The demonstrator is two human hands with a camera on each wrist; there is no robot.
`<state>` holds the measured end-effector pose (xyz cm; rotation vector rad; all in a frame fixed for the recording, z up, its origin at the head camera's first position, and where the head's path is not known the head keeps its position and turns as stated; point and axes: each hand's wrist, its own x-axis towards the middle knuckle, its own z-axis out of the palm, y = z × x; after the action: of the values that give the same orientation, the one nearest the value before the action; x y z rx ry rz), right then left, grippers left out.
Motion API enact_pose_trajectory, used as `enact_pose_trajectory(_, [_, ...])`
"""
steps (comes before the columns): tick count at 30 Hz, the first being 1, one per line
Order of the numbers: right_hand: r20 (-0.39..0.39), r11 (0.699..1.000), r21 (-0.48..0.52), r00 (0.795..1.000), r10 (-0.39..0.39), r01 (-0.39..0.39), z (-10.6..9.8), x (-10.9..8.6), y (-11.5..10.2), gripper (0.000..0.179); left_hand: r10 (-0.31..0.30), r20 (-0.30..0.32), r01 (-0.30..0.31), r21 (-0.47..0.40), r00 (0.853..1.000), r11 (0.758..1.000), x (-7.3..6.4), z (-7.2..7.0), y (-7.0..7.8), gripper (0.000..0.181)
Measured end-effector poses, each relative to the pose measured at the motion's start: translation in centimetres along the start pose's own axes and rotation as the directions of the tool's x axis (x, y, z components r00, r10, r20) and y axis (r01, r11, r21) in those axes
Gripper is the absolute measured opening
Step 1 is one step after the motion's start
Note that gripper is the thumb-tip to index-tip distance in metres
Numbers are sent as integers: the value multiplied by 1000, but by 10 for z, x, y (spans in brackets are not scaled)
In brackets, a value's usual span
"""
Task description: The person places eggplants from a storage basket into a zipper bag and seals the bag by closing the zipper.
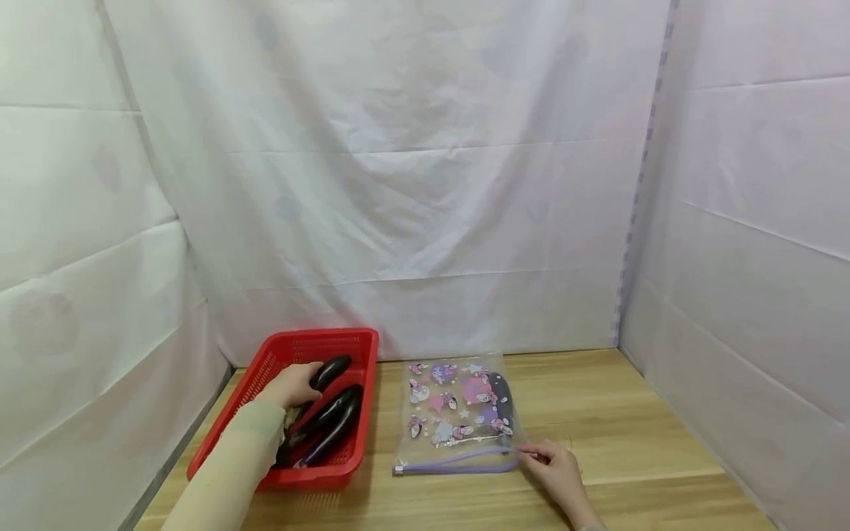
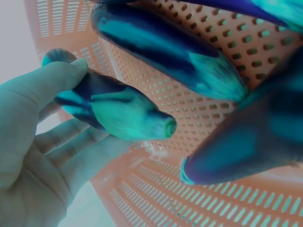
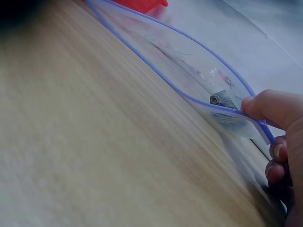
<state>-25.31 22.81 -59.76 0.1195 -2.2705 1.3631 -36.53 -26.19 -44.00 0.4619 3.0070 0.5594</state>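
At eight o'clock on my head view, the left hand (image 1: 291, 386) pinches an eggplant (image 1: 335, 369) in a red basket (image 1: 372, 402); at five, the right hand (image 1: 556, 470) pinches a zip bag's purple edge (image 1: 458, 470).

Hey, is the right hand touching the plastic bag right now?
Touching. The right wrist view shows the right hand gripping the plastic bag, its thumb over the purple rim.
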Motion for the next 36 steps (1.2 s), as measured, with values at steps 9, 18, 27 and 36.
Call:
enact_pose_trajectory(9, [2, 1000, -6, 1000, 4, -4, -1, -2, 0, 13, -22, 19, 22, 23, 1000, 1000, -3, -3, -11, 66])
enact_pose_trajectory(18, [5, 999, -19, 999, 36, -36, -1, -3, -1, 15, -60, 10, 60, -21, 998, 998, -13, -13, -2, 67])
enact_pose_trajectory(27, [10, 999, -28, 999, 43, -42, -3, -3, 0, 13, -36, 16, 36, -44, 999, 998, -9, -18, 0, 63])
enact_pose_trajectory(36, [23, 999, -14, 999, 33, -33, -1, 1, 2, 13, 9, 14, -9, 4, 1000, 1000, -12, -25, 0, 60])
